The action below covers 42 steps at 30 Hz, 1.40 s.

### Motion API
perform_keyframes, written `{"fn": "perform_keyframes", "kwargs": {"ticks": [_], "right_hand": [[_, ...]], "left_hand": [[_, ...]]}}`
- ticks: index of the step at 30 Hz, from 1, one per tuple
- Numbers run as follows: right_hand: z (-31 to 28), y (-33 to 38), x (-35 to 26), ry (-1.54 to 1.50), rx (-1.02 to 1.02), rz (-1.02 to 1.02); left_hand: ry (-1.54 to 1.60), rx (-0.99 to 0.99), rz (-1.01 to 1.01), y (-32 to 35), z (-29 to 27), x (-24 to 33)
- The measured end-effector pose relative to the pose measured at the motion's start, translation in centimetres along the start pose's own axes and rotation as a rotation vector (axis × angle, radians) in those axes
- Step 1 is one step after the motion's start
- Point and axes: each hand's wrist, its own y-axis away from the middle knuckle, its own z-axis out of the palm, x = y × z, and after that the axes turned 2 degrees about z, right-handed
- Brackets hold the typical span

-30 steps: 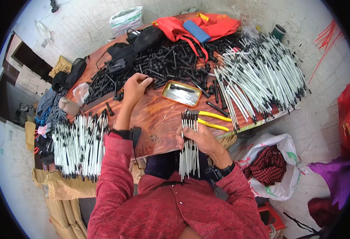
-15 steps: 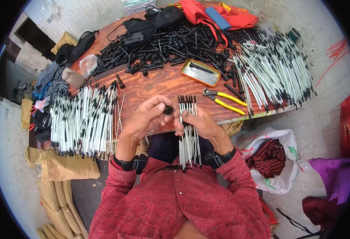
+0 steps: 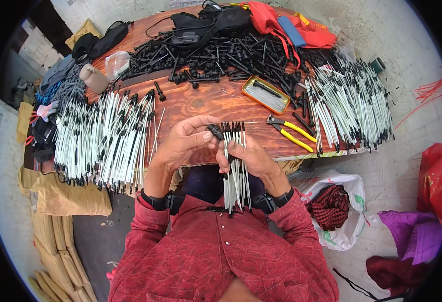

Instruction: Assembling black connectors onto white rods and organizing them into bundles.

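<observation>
My left hand (image 3: 179, 147) pinches a short black ribbed plastic piece (image 3: 215, 132) between thumb and fingers. Closed around a bundle of thin white rods (image 3: 237, 181) with black ends is my right hand (image 3: 255, 156). The rods hang upright in front of my lap, their upper black tips standing in a row above the fingers. The black piece is beside the row, close to its left side. A fine wire (image 3: 248, 122) runs sideways near the tips; where it is held is hard to make out.
Piles of white rods lie left (image 3: 102, 146) and right (image 3: 354, 108) on the wooden table (image 3: 196, 103). Black plastic parts (image 3: 221, 55) are heaped behind. Yellow-handled nippers (image 3: 296, 136) lie near a yellow-rimmed tin (image 3: 266, 95) holding thin wires. A white bag (image 3: 349, 229) stands right.
The black piece in my left hand has turned from end-on to side-on and come closer to the rods. The whole view has shifted slightly; my right hand keeps its grip.
</observation>
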Motion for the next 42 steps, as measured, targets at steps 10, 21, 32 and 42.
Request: {"fn": "perform_keyframes", "kwargs": {"ticks": [10, 21, 32, 42], "right_hand": [[0.1, 0.1, -0.2, -0.005, 0.021, 0.027], [0.0, 0.3, -0.1, -0.041, -0.008, 0.008], [0.2, 0.6, -0.2, 0.025, 0.044, -0.019], [0.0, 0.3, -0.1, 0.047, 0.036, -0.042]], "left_hand": [[0.004, 0.132, 0.029, -0.7, 1.7, 0.1], [0.039, 0.152, 0.027, -1.3, 2.6, 0.3], [-0.028, 0.159, 0.075, -0.9, 3.5, 0.4], [0.093, 0.148, 0.027, -0.8, 3.1, 0.7]]}}
